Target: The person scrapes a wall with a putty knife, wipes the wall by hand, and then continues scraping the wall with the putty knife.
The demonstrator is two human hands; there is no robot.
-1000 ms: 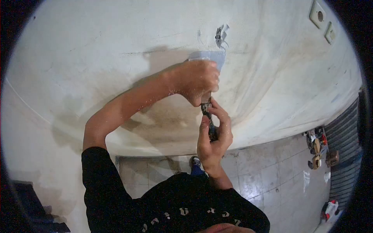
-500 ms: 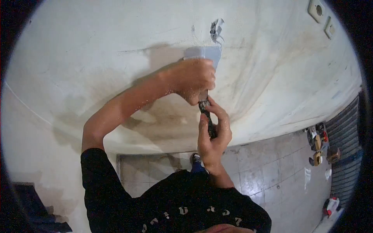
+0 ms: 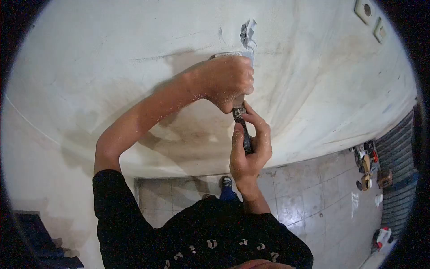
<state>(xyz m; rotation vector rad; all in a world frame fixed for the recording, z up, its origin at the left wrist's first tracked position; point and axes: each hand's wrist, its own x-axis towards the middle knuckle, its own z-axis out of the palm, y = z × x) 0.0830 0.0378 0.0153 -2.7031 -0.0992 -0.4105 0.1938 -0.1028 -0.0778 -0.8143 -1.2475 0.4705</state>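
Observation:
My left hand (image 3: 230, 78) is closed, its knuckles near the wall (image 3: 188, 127), over the blade of a putty knife. A flat pale edge shows just above the fist, lying against the wall, and the metal lower blade comes out below it. The putty knife (image 3: 239, 115) has a dark, smeared handle pointing down toward me. My right hand (image 3: 251, 154) grips that handle, thumb on one side and fingers on the other. A grey smooth patch (image 3: 249, 55) shows on the wall beside the fist, partly covered by the hand. White specks dot my left forearm.
Above the patch is a damaged hole (image 3: 245, 35) with torn edges. Two wall sockets (image 3: 366, 10) sit at the upper right. Below lie floor tiles (image 3: 309, 193), with a ribbed shutter (image 3: 396, 166) and assorted items (image 3: 365, 168) at the right.
Both hands and the putty knife have moved up the wall and slightly right. The blade's edge now covers more of the grey patch.

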